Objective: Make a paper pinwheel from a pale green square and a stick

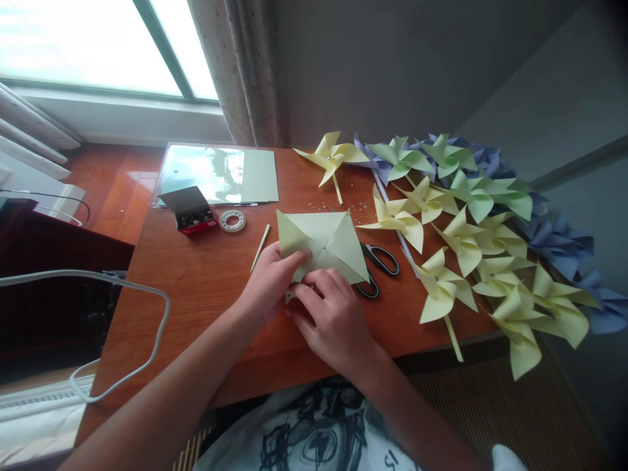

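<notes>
A pale green-yellow square of paper is in front of me, with cuts running from its corners toward a small mark at the centre. My left hand grips its near left side, thumb pressed on top and the other fingers mostly hidden. Curled at the near edge, the fingers of my right hand hold the paper too; a small flap with holes shows beneath. Black-handled scissors lie partly under the paper's right side. Left of the paper rests a thin rolled paper stick.
An open red box of small dark pieces stands beside a white tape roll. Behind are paper sheets and a glossy sleeve. Yellow, green and blue pinwheels crowd the right. A white cable loops at left.
</notes>
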Demonstrator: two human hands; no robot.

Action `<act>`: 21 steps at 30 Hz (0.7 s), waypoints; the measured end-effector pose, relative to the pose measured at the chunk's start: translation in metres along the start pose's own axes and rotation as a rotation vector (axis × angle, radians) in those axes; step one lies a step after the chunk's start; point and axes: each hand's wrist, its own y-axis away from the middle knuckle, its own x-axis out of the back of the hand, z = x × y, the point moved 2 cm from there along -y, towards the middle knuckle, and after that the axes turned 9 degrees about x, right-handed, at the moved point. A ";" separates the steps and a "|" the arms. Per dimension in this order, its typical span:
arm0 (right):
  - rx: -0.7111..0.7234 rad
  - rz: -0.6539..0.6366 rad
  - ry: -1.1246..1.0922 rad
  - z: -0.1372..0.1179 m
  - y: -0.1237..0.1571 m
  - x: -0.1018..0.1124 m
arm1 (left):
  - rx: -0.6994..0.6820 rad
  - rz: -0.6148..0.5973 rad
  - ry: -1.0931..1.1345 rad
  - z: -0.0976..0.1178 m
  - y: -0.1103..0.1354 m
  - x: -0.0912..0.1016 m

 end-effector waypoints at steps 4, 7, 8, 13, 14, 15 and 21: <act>0.010 -0.011 -0.001 0.003 0.001 0.001 | -0.001 0.003 -0.007 0.001 0.000 0.000; 0.025 -0.005 -0.003 0.002 0.001 0.001 | -0.002 -0.006 -0.005 0.000 0.000 0.000; 0.029 0.002 0.002 0.002 0.001 0.001 | -0.002 -0.009 -0.003 0.000 0.000 0.000; 0.037 0.092 -0.018 0.002 0.001 0.000 | 0.003 -0.023 0.014 0.001 0.001 -0.001; 0.028 0.121 -0.040 0.002 0.001 0.001 | 0.005 -0.022 0.020 0.001 0.001 -0.001; 0.014 0.148 -0.071 0.002 0.001 0.001 | 0.007 -0.023 0.027 0.002 0.001 -0.001; -0.118 0.304 -0.213 0.009 -0.001 0.014 | 0.002 -0.048 0.081 0.001 0.001 0.000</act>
